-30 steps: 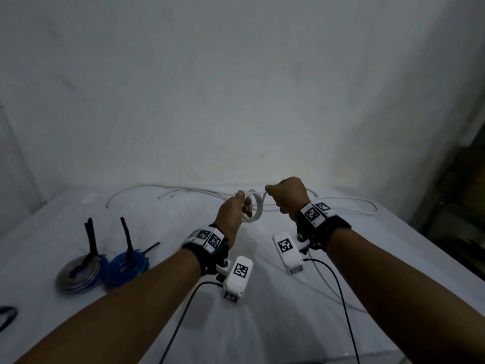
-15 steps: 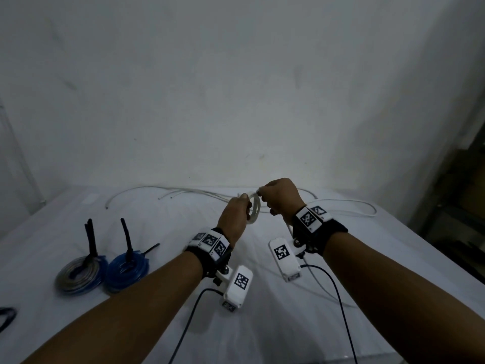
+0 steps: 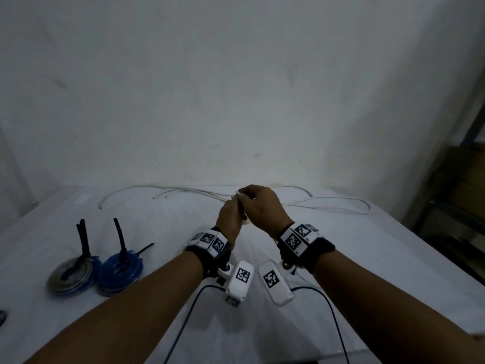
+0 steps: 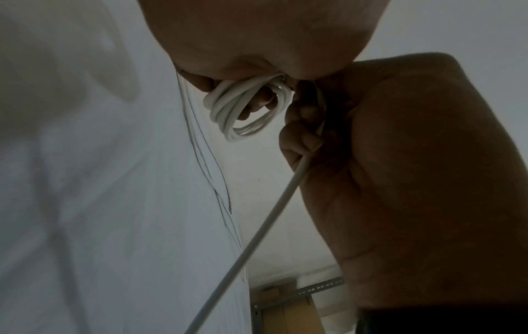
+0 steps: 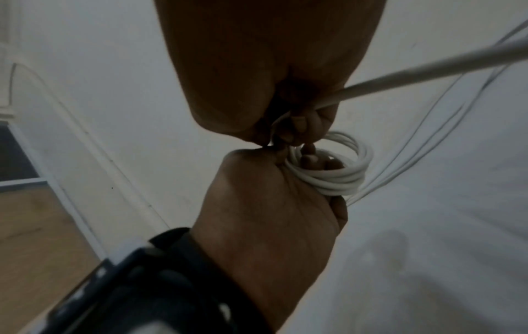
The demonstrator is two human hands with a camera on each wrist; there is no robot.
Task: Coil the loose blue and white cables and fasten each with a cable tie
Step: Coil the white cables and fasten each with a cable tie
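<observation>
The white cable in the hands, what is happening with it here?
A person is winding a white cable into a small coil. The left hand holds the coil, and the right hand grips the loose strand that feeds into it. More white cable lies loose on the table. Two coils already lie at the left, each with a black tie.

Dim and bluish throughout, soft shadows only. Wide-angle bending at the edges. Grainy, smeared wrist views; nearest skin out of focus.
</observation>
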